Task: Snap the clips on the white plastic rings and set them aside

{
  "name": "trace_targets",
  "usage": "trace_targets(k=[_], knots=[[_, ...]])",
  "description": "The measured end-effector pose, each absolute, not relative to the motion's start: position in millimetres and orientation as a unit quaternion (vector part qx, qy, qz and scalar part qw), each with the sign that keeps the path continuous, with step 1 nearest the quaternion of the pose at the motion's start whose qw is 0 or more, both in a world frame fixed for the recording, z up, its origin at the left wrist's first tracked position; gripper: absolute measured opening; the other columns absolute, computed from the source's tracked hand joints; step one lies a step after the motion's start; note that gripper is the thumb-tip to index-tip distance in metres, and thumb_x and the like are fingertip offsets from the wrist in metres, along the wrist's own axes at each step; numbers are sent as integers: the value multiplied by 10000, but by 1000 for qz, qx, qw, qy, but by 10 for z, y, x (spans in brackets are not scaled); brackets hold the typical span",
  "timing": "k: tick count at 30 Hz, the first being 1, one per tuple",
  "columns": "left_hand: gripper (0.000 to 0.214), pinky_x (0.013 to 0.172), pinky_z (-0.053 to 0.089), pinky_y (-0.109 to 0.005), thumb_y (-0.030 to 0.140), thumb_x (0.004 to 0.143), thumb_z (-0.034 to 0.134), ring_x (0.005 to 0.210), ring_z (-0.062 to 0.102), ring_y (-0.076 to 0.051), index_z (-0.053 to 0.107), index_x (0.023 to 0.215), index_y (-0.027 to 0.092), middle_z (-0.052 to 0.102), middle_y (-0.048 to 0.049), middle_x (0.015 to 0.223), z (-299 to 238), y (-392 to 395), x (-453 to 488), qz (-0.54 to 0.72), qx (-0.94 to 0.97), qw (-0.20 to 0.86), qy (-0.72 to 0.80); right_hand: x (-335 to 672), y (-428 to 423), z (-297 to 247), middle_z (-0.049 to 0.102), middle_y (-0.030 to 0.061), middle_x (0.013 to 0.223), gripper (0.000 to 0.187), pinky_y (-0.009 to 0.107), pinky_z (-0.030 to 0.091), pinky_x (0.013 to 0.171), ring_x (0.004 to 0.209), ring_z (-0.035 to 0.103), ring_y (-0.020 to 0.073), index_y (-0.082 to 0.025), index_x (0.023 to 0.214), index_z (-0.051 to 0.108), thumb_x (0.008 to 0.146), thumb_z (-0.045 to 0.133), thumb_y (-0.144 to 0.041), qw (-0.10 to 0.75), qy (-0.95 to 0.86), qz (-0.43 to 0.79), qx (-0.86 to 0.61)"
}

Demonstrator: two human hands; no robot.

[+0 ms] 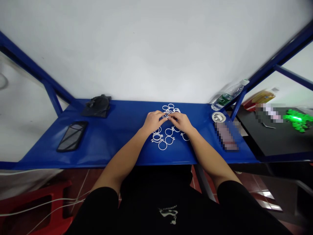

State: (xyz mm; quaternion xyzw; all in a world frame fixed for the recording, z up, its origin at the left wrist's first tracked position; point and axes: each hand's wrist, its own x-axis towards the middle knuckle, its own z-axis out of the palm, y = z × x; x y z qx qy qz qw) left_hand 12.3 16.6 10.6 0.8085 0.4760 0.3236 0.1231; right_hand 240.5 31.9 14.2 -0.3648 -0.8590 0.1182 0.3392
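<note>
Over the middle of the blue tabletop, my left hand and my right hand meet with the fingertips almost touching. Both are closed in a pinch at a white curtain ring, though fingers cover part of it and other rings lie just behind. Several more thin white rings with small clip-like tabs are scattered around. A loose ring lies nearest the front edge, and another ring is beyond the fingertips. One ring sits partly under my right wrist.
On the left are a dark phone and a crumpled black plastic bag. To the right stand a water bottle and a white roll, with a blurred-out item in front. Blue frame posts rise at both sides, before a white wall.
</note>
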Motion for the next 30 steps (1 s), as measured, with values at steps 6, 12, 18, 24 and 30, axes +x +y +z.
trace_targets(k=[6,12,18,24,30], knots=[[389,1025,564,-435,318,985,715,1150,697,-243,679,1371,285,713,-72,1278,110,140,119,350,819,143,432,2448,370,140,807,99,1076,267,344,575,817,903,743,224,-209,1226,753,1024,584,-255,350,-855,87,-373],[864,971,591,-473,293,948,746,1069,719,-266,261,1662,269,710,-112,1300,65,104,166,388,797,170,431,2498,425,150,819,81,1020,208,351,598,841,916,763,233,-224,1089,794,1000,607,-210,385,-822,83,-412],[748,1076,516,-503,290,974,705,1190,677,-288,341,1627,258,714,-107,1290,120,0,298,335,862,136,356,2509,438,167,820,76,1008,205,349,602,831,891,766,230,-214,1058,797,980,609,-192,406,-801,91,-431],[210,1005,509,-443,356,1004,671,1137,666,-266,760,1152,236,732,-74,1162,80,-37,377,206,914,110,332,2501,483,81,814,92,1134,262,382,604,926,1019,766,252,-229,1220,768,1028,595,-272,398,-802,76,-440],[185,948,501,-401,364,985,704,1087,673,-247,766,1110,242,748,-50,1109,54,-6,363,152,922,115,337,2512,487,85,826,80,1036,201,381,609,884,963,774,255,-228,1072,796,1005,606,-235,387,-807,68,-440]])
